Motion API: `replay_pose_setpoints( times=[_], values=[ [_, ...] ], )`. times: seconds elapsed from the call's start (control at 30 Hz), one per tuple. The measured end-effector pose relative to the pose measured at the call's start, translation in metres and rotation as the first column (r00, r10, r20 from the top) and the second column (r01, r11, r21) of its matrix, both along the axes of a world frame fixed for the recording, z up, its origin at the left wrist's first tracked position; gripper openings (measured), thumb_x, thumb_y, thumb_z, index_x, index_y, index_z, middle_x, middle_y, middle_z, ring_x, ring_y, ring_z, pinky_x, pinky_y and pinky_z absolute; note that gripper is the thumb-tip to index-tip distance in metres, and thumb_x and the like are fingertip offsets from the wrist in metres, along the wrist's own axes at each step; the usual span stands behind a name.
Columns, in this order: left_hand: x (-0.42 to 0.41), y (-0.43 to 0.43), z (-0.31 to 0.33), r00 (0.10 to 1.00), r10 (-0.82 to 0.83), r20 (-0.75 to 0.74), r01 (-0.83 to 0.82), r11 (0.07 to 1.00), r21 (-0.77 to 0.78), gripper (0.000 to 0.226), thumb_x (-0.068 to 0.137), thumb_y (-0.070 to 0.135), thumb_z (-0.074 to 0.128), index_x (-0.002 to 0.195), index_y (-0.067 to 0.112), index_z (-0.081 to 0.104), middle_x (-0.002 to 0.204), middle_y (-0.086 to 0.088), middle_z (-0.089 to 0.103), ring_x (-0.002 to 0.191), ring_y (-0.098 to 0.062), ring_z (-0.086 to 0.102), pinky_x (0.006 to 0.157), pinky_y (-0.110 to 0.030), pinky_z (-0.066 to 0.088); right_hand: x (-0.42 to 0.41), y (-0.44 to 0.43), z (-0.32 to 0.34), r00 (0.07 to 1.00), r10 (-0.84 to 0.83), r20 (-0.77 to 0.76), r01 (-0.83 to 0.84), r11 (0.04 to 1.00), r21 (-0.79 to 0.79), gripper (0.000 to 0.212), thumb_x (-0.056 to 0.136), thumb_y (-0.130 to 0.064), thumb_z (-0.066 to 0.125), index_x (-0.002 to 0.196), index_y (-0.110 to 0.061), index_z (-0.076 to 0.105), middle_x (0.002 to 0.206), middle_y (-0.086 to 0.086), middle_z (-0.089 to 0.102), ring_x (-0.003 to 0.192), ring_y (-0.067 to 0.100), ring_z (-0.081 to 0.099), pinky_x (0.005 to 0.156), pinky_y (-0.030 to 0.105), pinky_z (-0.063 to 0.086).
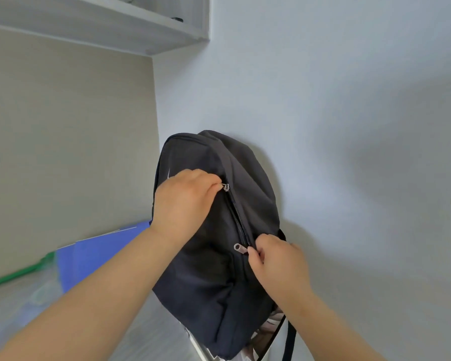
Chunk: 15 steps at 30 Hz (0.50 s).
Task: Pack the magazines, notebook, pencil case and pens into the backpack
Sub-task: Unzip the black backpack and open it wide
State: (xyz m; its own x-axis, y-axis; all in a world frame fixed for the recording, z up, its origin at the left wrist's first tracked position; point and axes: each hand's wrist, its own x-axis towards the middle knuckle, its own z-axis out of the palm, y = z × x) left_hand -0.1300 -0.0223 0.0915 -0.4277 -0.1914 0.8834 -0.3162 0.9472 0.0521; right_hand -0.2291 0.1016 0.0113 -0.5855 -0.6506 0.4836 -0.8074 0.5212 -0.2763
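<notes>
A black backpack (248, 178) stands upright against the pale wall, its main zipper running down the front between my hands. My left hand (184, 201) pinches a silver zipper pull (225, 187) near the top of the bag. My right hand (276, 259) pinches the bag's fabric at the lower end of the zipper, beside a second silver pull (240, 248). The zipper teeth between the two pulls show a narrow dark gap. A glossy magazine (264, 332) lies under the bag's bottom edge, mostly hidden. Notebook, pencil case and pens are not in sight.
Blue folders or books (94, 256) lie on the desk at left beside a green strip (18, 273). A grey shelf (141, 29) hangs overhead at upper left. A black strap (290, 342) dangles at the bag's lower right.
</notes>
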Motion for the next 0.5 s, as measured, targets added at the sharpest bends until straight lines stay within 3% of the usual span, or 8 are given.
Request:
replay_pose_setpoints(
  times=[0.1,0.2,0.27,0.4,0.5],
  values=[
    [0.001,0.008,0.005,0.999,-0.052,0.002,0.052,0.999,-0.001,0.009,0.071,0.015,0.065,0.066,0.012,0.072,0.054,-0.005,0.069,0.048,-0.022,0.062,0.046,-0.019,0.044,0.010,-0.001,0.014,0.995,0.104,0.005,-0.102,0.982,-0.156,0.015,0.086,-0.035,0.052,0.080,-0.022,0.050,0.071,-0.013,0.041,0.069,0.009,0.041,0.058,0.017,0.030],
    [-0.002,0.015,0.009,0.993,-0.108,0.036,0.109,0.994,-0.020,0.009,0.069,0.015,0.065,0.064,0.014,0.072,0.052,-0.002,0.068,0.046,-0.019,0.061,0.045,-0.017,0.041,0.018,-0.012,0.044,0.988,0.096,-0.125,-0.137,0.915,-0.380,0.032,0.076,-0.032,0.066,0.100,-0.011,0.057,0.079,-0.004,0.052,0.072,0.011,0.043,0.062,0.025,0.037],
    [-0.002,0.014,0.015,0.993,-0.112,0.043,0.114,0.993,-0.036,0.009,0.068,0.015,0.065,0.062,0.014,0.072,0.052,-0.001,0.069,0.047,-0.018,0.062,0.044,-0.017,0.044,0.019,-0.021,0.065,0.986,0.060,-0.158,-0.114,0.925,-0.362,0.025,0.081,-0.028,0.063,0.097,-0.010,0.056,0.073,-0.001,0.052,0.066,0.018,0.049,0.058,0.027,0.034],
    [0.005,0.002,0.024,0.999,-0.033,0.016,0.033,0.999,-0.002,0.013,0.070,0.015,0.063,0.060,0.014,0.071,0.054,-0.004,0.069,0.051,-0.022,0.064,0.041,-0.024,0.046,0.010,-0.028,0.070,0.987,0.062,-0.147,-0.099,0.961,-0.258,0.015,0.092,-0.022,0.044,0.093,-0.009,0.051,0.083,0.009,0.062,0.075,0.032,0.056,0.058,0.029,0.030],
    [0.010,-0.012,0.033,1.000,0.004,0.011,-0.005,0.997,0.079,0.017,0.080,0.019,0.058,0.072,0.013,0.071,0.068,-0.008,0.072,0.069,-0.027,0.065,0.052,-0.030,0.044,0.010,-0.025,0.067,0.987,0.099,-0.129,-0.131,0.952,-0.278,0.012,0.092,-0.021,0.045,0.087,-0.010,0.049,0.079,0.010,0.061,0.070,0.033,0.054,0.058,0.029,0.029]
  ],
)
